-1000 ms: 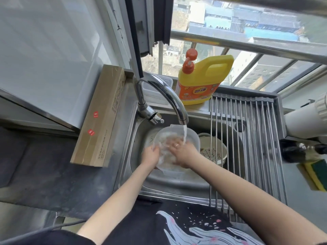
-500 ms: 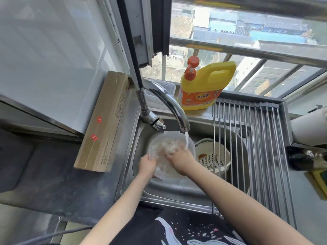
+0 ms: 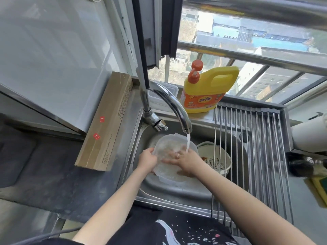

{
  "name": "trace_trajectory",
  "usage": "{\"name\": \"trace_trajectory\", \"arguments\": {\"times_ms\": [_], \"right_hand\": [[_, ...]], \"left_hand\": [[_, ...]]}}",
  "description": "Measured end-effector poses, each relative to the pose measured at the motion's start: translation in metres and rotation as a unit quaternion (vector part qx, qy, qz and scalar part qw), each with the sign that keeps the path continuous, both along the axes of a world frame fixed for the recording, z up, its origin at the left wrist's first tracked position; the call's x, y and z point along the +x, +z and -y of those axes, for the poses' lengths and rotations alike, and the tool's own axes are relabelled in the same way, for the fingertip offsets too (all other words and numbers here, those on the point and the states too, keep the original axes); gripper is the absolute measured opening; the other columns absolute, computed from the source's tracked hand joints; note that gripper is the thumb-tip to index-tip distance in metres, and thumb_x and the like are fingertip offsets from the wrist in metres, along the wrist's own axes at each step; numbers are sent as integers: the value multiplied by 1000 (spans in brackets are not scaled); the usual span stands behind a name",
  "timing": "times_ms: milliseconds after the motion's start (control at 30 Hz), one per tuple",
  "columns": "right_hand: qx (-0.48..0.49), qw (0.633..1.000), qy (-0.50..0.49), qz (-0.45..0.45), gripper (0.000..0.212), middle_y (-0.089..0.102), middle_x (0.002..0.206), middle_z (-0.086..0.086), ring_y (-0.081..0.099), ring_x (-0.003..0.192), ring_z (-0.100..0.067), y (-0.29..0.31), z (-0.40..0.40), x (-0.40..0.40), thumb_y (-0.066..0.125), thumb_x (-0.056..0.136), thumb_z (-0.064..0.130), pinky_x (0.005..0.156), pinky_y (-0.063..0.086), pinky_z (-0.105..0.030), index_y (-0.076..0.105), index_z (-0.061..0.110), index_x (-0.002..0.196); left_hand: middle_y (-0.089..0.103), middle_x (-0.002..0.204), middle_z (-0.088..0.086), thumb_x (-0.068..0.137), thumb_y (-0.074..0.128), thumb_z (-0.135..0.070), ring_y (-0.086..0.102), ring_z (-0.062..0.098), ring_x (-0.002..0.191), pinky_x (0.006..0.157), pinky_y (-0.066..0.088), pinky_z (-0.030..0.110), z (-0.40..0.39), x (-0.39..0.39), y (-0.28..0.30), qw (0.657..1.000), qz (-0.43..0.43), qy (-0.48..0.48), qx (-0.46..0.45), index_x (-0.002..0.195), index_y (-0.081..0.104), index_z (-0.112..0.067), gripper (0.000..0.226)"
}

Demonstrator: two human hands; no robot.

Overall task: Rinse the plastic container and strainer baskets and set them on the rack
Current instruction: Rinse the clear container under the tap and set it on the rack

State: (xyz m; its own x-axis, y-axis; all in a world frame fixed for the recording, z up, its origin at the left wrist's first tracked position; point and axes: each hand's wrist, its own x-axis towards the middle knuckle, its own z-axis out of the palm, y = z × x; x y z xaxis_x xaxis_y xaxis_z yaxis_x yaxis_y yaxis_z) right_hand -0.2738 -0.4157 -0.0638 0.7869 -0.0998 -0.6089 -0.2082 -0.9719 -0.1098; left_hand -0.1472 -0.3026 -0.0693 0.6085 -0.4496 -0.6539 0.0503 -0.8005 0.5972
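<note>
Cardboard box (image 3: 108, 121): a long brown box lying on the counter at the sink's 9 o'clock side, leaning along the wall edge, two red stickers on its face.
Sink (image 3: 139, 138): a steel basin below the window; its left wall shows bare between the box and the hands.
Tap (image 3: 169, 103): a curved chrome spout rising at the sink's 11 o'clock corner and arching over the basin, a thin stream of water falling from its tip.
Left hand (image 3: 147, 160): forearm reaching up from the bottom edge, wrist straight, fingers curled round the rim of the container at its 9 o'clock side, thumb on top; it grips the container.
Container (image 3: 168, 149): a clear round plastic tub held above the sink floor, tilted with its open mouth toward the camera, directly under the water stream.
Right hand (image 3: 187, 162): forearm coming in from the lower right, palm down inside the container, fingers spread flat against its inner wall toward 9 o'clock; open and pressing, not gripping. The water lands just by its knuckles; a ring shows on one finger.
Dish soap bottle (image 3: 208, 91): yellow with an orange pump, standing upright on the ledge at the sink's 12 o'clock.
Strainer basket (image 3: 217, 161): cream-coloured, resting in the sink at the container's 3 o'clock, partly under the rack bars.
Rack (image 3: 265, 147): steel roll-up bars laid across the right side of the sink.
</note>
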Motion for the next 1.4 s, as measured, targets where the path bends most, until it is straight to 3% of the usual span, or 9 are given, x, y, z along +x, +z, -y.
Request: {"name": "trace_trajectory", "arguments": {"times_ms": [100,267,400,467,633,733,967,1167,1400], "right_hand": [[-51,995,-82,28,59,29,155,-9,26,142,-29,3,4,2,45,95,18,115,18,-39,23,21,149],[-93,983,98,127,67,51,141,-4,38,138,-24,15,10,0,54,72,4,114,14,-53,50,19,137],[-131,956,35,259,88,47,145,-3,48,131,-24,28,17,1,65,58,-5,95,38,-64,44,24,139],[-52,972,-26,228,94,44,146,-4,53,125,-27,27,17,15,75,64,1,83,51,-48,32,29,143],[-30,982,-184,21,32,61,119,-11,60,110,-32,50,15,50,44,94,10,76,48,-37,54,18,123],[-39,979,-193,53,49,57,120,-15,59,110,-37,49,14,45,38,92,1,78,49,-40,42,18,137],[-7,944,-316,88,76,30,144,-19,57,107,-40,45,5,26,39,91,1,85,46,-41,13,43,149],[37,911,-387,138,77,41,134,-10,57,101,-39,48,-3,12,40,85,-1,76,44,-38,20,40,148],[99,799,-580,121,46,63,112,-19,61,97,-42,34,1,-2,37,87,11,83,54,-47,54,25,127]], "left_hand": [[70,107,12,79,53,-1,63,31,101,77,49,30,3,4,0,1000,21,-19,1,115,66,-13,40],[66,95,17,88,56,-14,59,35,91,65,38,33,-1,16,2,990,103,-92,23,82,50,-15,8],[69,94,14,91,55,-41,62,34,94,72,44,36,5,17,7,972,161,-166,34,83,56,-16,26],[71,99,10,89,58,-46,64,31,98,76,46,34,13,15,11,968,156,-196,20,95,65,-16,32],[73,100,3,85,66,-36,67,19,95,76,46,24,26,11,17,977,89,-188,-50,102,72,-16,27],[69,117,10,87,59,-4,63,23,112,92,44,24,17,19,7,986,94,-110,-82,118,66,-8,32],[60,128,18,96,47,-14,55,33,119,95,42,33,9,10,-8,994,92,-58,-30,133,51,-7,39],[61,116,17,90,62,-19,60,29,100,90,49,38,17,8,-19,948,-155,260,-94,126,51,0,43],[64,89,13,86,56,2,61,27,72,63,53,35,6,15,-19,934,-276,220,-48,122,55,-4,37]]}}
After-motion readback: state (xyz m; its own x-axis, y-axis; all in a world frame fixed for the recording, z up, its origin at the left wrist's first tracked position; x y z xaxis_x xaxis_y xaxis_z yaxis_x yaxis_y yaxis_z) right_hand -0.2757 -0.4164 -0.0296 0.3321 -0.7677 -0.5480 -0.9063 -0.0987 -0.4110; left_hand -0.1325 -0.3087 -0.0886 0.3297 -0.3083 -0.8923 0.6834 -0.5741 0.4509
